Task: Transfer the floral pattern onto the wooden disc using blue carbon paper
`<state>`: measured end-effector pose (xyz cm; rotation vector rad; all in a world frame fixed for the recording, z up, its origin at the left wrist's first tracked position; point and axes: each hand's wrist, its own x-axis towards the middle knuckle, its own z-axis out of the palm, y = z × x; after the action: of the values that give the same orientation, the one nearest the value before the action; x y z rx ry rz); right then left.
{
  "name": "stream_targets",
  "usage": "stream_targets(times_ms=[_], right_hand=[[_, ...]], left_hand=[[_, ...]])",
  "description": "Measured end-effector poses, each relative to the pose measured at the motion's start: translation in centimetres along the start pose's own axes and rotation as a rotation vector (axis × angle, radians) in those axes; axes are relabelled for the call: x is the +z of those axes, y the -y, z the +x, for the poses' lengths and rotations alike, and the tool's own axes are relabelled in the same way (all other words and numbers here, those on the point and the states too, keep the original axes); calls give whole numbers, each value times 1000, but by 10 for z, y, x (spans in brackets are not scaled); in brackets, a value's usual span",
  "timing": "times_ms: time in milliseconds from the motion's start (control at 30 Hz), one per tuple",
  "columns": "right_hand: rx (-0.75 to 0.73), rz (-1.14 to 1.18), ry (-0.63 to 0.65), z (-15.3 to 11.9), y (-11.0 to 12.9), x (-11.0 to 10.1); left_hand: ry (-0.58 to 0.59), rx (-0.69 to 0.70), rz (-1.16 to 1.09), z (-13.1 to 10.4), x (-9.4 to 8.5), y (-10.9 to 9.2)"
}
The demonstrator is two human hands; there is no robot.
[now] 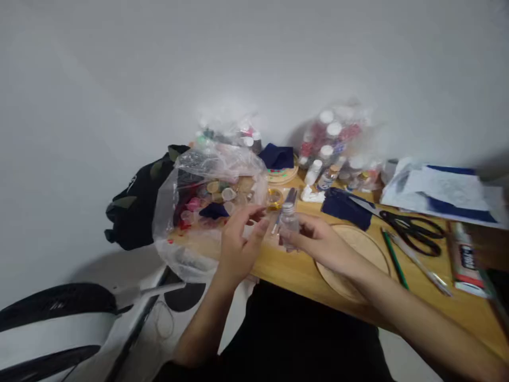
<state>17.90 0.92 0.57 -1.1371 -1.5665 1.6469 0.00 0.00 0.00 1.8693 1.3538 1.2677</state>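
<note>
A small clear bottle with a silvery cap (289, 228) is held upright by my right hand (314, 239), its fingers wrapped round the body. To its left my left hand (240, 241) is raised with the fingers curved and apart, and nothing shows between them. That hand is near the right edge of a large clear plastic bag (167, 212), which holds small cups, dark cloth and red and pink bits. Behind the bottle lie a roll of yellow tape (274, 198) and thin tools in a clear sleeve. The bottle's contents are too blurred to tell.
Along the wall stand bags of white-capped bottles (334, 129). To the right on the wooden table (286, 270) are a round wooden board (358, 254), blue cloth (345, 209), scissors (409, 225), a green pencil (395, 260), a glue tube (467, 260) and papers (449, 188).
</note>
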Motion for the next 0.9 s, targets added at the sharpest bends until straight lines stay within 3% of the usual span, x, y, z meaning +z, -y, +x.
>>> stream_targets(times_ms=[133, 300, 400, 567, 733, 900], right_hand=[[-64, -382, -45, 16, 0, -6], [-212, -849, -85, 76, 18, 3], [-356, -1153, -5, 119, 27, 15], [-312, -1311, 22, 164, 26, 25], [-283, -1398, -5, 167, 22, 31], [-418, -1393, 10, 130, 22, 38]], left_hand=[[2, -10, 34, -1, 2, 4], [-99, 15, 371, -19, -2, 19], [-41, 0, 484, -33, -3, 29], [105, 6, 557, -48, -1, 43], [165, 48, 606, -53, 2, 52], [129, 126, 660, -56, 5, 66]])
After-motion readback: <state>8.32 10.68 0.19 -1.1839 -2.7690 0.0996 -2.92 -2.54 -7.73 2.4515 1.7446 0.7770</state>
